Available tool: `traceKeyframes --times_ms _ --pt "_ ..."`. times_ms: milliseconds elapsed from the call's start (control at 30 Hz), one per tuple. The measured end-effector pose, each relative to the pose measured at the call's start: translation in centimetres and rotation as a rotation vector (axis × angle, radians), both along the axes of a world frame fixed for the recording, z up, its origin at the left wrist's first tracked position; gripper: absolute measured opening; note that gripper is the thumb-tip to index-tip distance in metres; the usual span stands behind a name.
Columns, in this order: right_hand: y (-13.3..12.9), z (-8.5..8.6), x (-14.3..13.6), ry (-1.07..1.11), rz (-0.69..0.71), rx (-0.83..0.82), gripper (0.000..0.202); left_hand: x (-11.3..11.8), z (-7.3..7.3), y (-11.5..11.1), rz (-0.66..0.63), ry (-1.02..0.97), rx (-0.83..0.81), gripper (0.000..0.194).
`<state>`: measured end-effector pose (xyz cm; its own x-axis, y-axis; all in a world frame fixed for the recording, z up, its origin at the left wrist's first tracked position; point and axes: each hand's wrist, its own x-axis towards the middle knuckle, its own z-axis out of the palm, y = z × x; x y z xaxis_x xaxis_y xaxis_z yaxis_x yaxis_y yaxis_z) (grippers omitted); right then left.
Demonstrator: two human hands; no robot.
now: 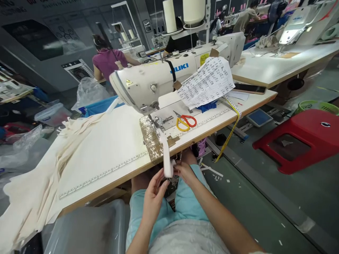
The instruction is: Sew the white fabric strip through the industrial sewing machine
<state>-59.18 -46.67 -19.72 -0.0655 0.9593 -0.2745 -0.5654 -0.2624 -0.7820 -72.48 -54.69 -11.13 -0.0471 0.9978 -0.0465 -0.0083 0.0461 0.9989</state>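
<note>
A white fabric strip (166,155) runs from the needle area of the sewing machine (148,83) over the table's front edge and hangs above my lap. At its lower end my left hand (155,192) has its thumb and fingers curled and closed on the strip from the left. My right hand (186,173) pinches the strip's lower end from the right, with its fingertips partly hidden behind the fabric and slightly blurred. Beside the needle, scissors (185,121) with one yellow and one red handle lie on the machine bed. Shiny tape-covered board (152,137) sits left of the strip.
Cream fabric (45,176) drapes over the table's left side. A handwritten sheet (208,83) leans on the machine, near a phone (250,88) and a hanging yellow tape measure (230,135). A red stool (304,141) stands right; a plastic bin (87,225) is lower left. Other people work behind.
</note>
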Motion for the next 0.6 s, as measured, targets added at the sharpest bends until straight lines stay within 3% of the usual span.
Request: traceKeyframes --times_ms 100,167,233,300,400,500,600 --pt "-4.8 0.1 0.7 -0.117 0.035 -0.053 0.033 -1.4 -0.7 -0.7 -0.008 0.119 0.004 0.061" --pt "-7.5 0.6 1.6 -0.203 0.0 -0.04 0.052 -2.8 -0.8 -1.3 -0.045 0.174 -0.032 0.058" --pt "-9.4 1.5 2.7 -0.29 -0.026 0.003 0.062 -4.2 -0.4 -1.8 -0.097 0.196 -0.059 0.055" --pt "-10.3 2.8 3.5 -0.379 -0.034 0.049 0.06 -5.7 0.8 -2.2 -0.139 0.201 -0.07 0.05" --pt "-10.2 5.4 4.3 -0.52 -0.046 0.113 0.053 -8.2 3.4 -2.3 -0.139 0.211 -0.044 0.042" --pt "-8.6 8.0 6.2 -0.774 -0.15 0.209 0.052 -11.3 6.2 -2.0 -0.035 0.252 0.045 0.038" --pt "-3.7 9.7 10.8 -0.976 -0.208 0.303 0.051 -14.9 8.7 -1.6 0.127 0.322 0.113 0.036"
